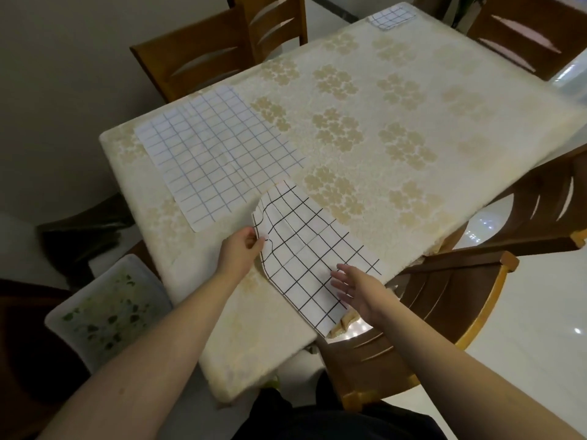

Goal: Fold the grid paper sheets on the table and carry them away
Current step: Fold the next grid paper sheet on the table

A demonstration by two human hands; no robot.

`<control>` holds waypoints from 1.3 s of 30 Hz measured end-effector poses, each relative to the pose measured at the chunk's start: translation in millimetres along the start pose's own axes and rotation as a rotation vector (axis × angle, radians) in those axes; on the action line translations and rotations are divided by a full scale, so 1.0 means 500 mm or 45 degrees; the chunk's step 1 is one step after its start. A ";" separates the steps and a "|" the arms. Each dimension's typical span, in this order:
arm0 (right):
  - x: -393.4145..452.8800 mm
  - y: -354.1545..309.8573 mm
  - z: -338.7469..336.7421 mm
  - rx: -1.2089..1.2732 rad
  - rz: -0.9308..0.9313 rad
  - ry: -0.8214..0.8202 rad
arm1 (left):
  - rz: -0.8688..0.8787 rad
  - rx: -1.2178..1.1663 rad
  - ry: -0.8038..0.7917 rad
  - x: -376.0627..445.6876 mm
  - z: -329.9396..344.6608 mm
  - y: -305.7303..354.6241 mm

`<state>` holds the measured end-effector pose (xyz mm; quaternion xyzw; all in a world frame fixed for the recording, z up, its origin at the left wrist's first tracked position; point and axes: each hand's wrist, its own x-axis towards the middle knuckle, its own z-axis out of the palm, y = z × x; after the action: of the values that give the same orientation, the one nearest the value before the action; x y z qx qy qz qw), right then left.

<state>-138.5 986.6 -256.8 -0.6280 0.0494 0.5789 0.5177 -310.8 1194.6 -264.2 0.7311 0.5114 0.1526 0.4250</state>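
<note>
On the table [365,128] lie 3 grid sheets (1 black-lined [311,258], pinched by left hand [243,249]; right hand [355,289] flat).

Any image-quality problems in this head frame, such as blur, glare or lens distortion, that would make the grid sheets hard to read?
Head view: wide-angle bending curves the table edges; the black-grid sheet between the hands is sharp, the blue-grid sheet fainter but readable, the far sheet soft and small; bright glare spots on the floor at right; dim left side.

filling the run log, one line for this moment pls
left hand: pinches black-grid sheet edge, lifted | right hand: open over it | blue-grid sheet: flat
</note>
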 end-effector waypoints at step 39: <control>-0.002 0.010 -0.122 -0.006 0.455 0.109 | 0.175 0.862 -0.377 -0.006 0.185 0.059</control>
<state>-100.9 940.5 -271.4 -0.6346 0.1810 0.6345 0.4025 -233.1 1145.6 -295.5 0.8769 0.4157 -0.1044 0.2175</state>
